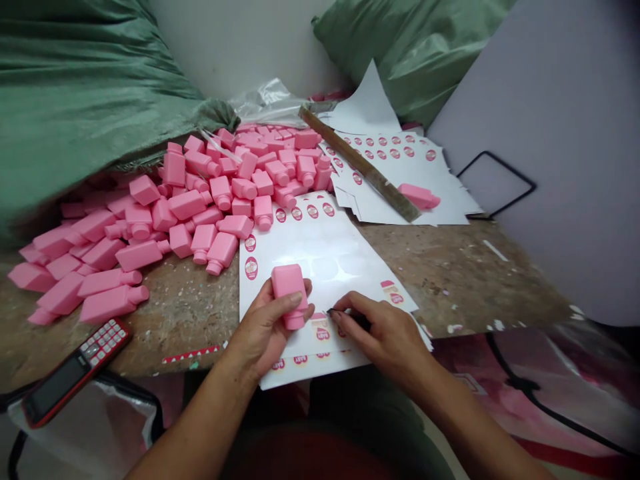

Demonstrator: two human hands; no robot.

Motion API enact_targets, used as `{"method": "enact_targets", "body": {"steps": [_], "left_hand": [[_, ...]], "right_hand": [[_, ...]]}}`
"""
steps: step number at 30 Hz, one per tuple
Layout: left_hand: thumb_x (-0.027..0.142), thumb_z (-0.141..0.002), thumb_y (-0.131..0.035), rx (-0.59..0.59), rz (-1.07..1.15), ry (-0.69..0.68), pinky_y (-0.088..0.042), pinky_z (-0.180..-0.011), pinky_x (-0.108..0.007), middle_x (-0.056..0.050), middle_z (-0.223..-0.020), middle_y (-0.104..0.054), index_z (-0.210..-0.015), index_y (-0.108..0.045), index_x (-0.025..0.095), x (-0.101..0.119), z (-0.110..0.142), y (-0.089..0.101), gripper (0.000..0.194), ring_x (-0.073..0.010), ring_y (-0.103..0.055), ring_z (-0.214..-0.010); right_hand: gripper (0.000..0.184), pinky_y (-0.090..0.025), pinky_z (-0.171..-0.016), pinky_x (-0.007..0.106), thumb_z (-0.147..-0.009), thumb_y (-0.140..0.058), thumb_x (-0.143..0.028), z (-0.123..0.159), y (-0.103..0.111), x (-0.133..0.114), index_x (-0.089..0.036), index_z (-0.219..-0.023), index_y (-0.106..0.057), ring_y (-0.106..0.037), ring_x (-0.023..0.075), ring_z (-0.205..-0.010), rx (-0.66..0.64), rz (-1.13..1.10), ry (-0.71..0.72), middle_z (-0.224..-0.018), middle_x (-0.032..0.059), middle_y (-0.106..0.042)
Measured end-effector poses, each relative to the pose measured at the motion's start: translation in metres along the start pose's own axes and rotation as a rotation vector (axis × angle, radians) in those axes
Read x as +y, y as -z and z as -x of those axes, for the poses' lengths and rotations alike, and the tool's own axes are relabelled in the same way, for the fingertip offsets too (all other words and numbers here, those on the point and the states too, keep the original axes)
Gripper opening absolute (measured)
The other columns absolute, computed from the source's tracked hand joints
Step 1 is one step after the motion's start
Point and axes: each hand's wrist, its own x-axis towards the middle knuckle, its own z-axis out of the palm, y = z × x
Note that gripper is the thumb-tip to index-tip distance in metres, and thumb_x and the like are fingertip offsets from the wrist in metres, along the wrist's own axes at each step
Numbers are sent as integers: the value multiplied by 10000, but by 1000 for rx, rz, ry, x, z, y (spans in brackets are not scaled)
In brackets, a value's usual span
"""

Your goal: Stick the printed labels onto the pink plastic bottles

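Note:
My left hand (265, 327) is closed round a small pink plastic bottle (289, 287), held with its neck pointing toward me. My right hand (385, 330) pinches a thin dark tool (350, 316), its tip touching a label (320, 328) on the white sticker sheet (325, 260). The sheet lies on the worn brown tabletop (450, 267) under both hands. Many of its label spots are peeled off.
A big pile of pink bottles (200, 193) covers the left and middle of the table against a green sack (75, 93). More sticker sheets (400, 167), a wooden stick (360, 163) and one pink bottle (419, 195) lie behind. A red phone (75, 370) rests at the front left edge.

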Motion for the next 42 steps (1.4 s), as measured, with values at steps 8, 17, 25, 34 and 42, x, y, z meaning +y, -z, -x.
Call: {"method": "enact_targets", "body": {"steps": [8, 17, 25, 34, 42], "left_hand": [[177, -778, -700, 27, 118, 3, -468, -1014, -429, -129, -1050, -691, -1092, -593, 139, 0, -2, 0, 334, -251, -621, -1113], [231, -859, -628, 62, 143, -9, -474, -1005, -412, -139, -1028, -697, -1151, -570, 118, 1, -2, -3, 319, -253, -643, -1091], [234, -784, -715, 29, 10, -57, -470, -968, -365, -111, -1053, -696, -1098, -625, 142, -2, 1, -3, 340, -225, -656, -1020], [460, -830, -652, -96, -36, -52, -471, -909, -326, -85, -1071, -690, -1240, -549, 199, 0, 17, -14, 497, -205, -642, -1004], [535, -799, -652, -119, 22, -33, -489, -897, -371, -91, -1102, -658, -1221, -554, 189, -5, 19, -18, 554, -250, -622, -1048]], "right_hand": [[158, -296, -583, 294, -865, -495, -300, 0, -3, -2, -232, -789, -615, -519, 163, -523, 133, 218, 187, -624, -10, -662], [248, -271, -590, 299, -809, -580, -406, -6, -11, -4, -219, -651, -538, -396, 139, -490, 163, 184, 51, -550, -17, -592], [338, -312, -491, 260, -752, -619, -499, -5, 21, 3, -213, -613, -504, -421, 124, -510, -31, -652, -134, -538, -25, -501], [358, -343, -459, 245, -723, -673, -504, -14, 30, -25, -209, -603, -511, -405, 106, -484, -19, -782, -108, -521, -39, -459], [352, -293, -376, 217, -723, -655, -507, -20, 23, -28, -210, -615, -501, -421, 101, -458, -50, -832, -124, -538, -28, -499]]}}
